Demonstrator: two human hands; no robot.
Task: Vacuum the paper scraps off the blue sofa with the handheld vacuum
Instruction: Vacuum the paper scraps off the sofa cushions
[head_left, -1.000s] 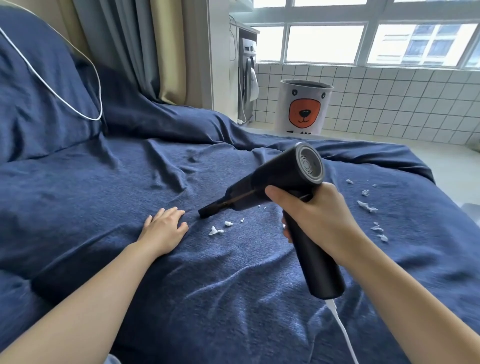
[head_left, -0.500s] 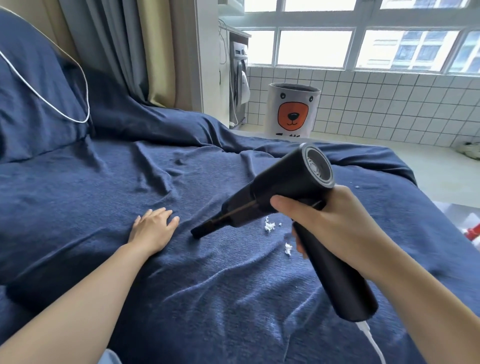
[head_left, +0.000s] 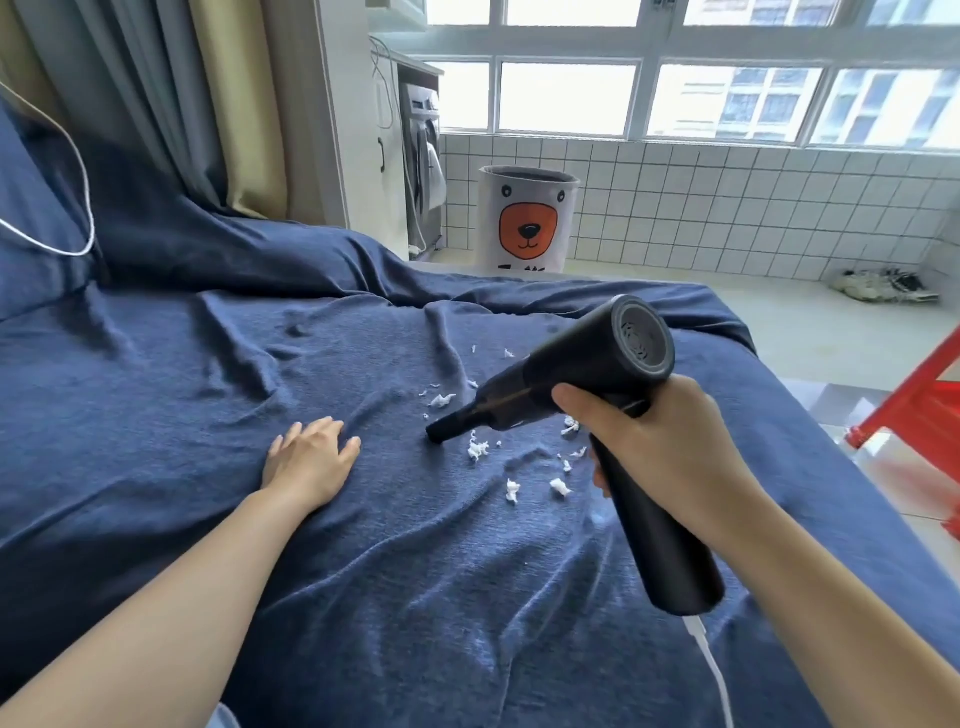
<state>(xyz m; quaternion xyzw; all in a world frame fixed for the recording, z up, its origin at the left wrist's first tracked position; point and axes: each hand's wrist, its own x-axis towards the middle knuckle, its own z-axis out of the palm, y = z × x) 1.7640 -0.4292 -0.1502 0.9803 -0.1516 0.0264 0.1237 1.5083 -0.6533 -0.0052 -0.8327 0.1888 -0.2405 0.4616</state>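
The right hand (head_left: 670, 447) is wrapped around the black handle of the handheld vacuum (head_left: 587, 379), thumb laid across the front of the body, fingers curled behind the grip; the barrel slants down and away to the left, its narrow nozzle (head_left: 441, 430) low over the blue sofa (head_left: 208, 415) — whether the tip actually touches the cloth cannot be told from here. A white cord (head_left: 709, 670) leaves the butt of the handle and runs off the bottom edge.

Paper scraps (head_left: 478, 449) lie scattered around the nozzle; a clump sits just beside the tip toward the handle, two larger bits lie nearer the person below it, a few more beyond it, and some tiny flecks farther up the seat.

The left hand (head_left: 306, 462) rests palm-down on the wrinkled cover, fingers straight and slightly spread, holding nothing; it lies to the left of the nozzle, apart from it.

Further out, a second white cable (head_left: 85, 208) loops over the back cushion at the left; grey and yellow curtains (head_left: 171, 104) hang behind it. On the tiled floor past the sofa stands a white hamper with a bear face (head_left: 527, 221), a washing machine (head_left: 423, 166) just to its left — and a red frame (head_left: 914, 400) shows at the right edge.
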